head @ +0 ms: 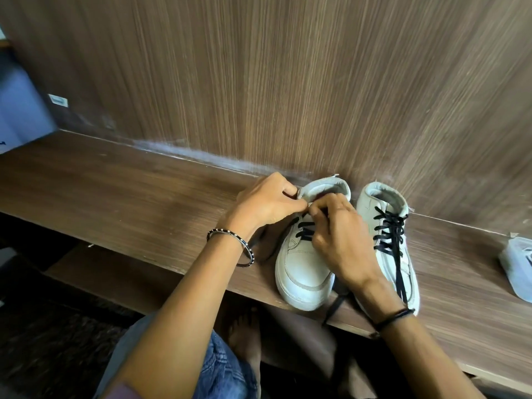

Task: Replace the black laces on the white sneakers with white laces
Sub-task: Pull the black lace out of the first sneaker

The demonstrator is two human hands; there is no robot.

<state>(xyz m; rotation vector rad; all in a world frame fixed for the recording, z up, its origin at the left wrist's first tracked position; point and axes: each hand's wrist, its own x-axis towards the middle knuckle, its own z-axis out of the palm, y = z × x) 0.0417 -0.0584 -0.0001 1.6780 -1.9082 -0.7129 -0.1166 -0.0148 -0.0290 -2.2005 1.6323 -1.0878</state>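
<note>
Working the top eyelets: left grip [267, 203] pinches the collar of the left sneaker [302, 269], right grip [336, 234] pinches its black lace [305, 227]. Both sit side by side on the desk [144, 197], the right sneaker [371, 205] fully laced in black.

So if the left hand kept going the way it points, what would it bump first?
Probably the sneaker's collar, which the left hand seems to pinch; past that, the wooden wall. Depth is unclear.
</note>
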